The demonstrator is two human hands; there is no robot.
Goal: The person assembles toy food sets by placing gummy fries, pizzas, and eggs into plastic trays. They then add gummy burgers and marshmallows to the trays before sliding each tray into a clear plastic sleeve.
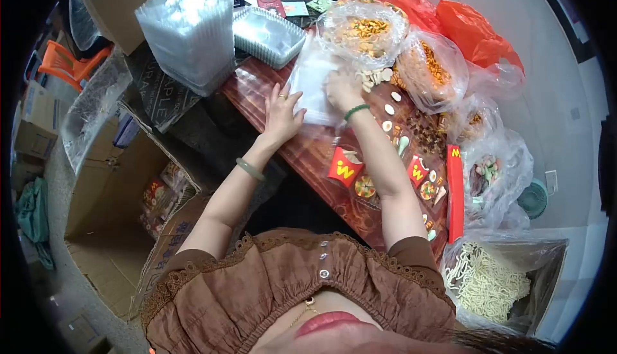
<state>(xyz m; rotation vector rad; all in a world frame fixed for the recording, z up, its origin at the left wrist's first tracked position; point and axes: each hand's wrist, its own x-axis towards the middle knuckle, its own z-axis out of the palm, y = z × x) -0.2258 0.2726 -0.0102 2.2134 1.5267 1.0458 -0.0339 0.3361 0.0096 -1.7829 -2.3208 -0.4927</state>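
A stack of clear plastic bags [311, 90] lies flat on the reddish-brown table [257, 100]. At its left edge rests my left hand [281, 115], fingers spread and holding nothing. My right hand [344, 90] is over the right side of the stack; its fingers are smeared by motion, so I cannot see whether they grip a bag. Just beyond that hand are small pale pieces [373, 79] and a plastic bag of orange bits [369, 29]. Nearer me lie small red fry-box pieces [345, 166] with a yellow letter and tiny round food-like pieces [365, 187].
Stacked clear trays [186, 42] and shallower trays [267, 36] stand at the back left. More filled bags [432, 71] and red bags [479, 36] line the right side. A box of noodle-like strands [488, 280] sits at lower right, an open carton [109, 225] at left.
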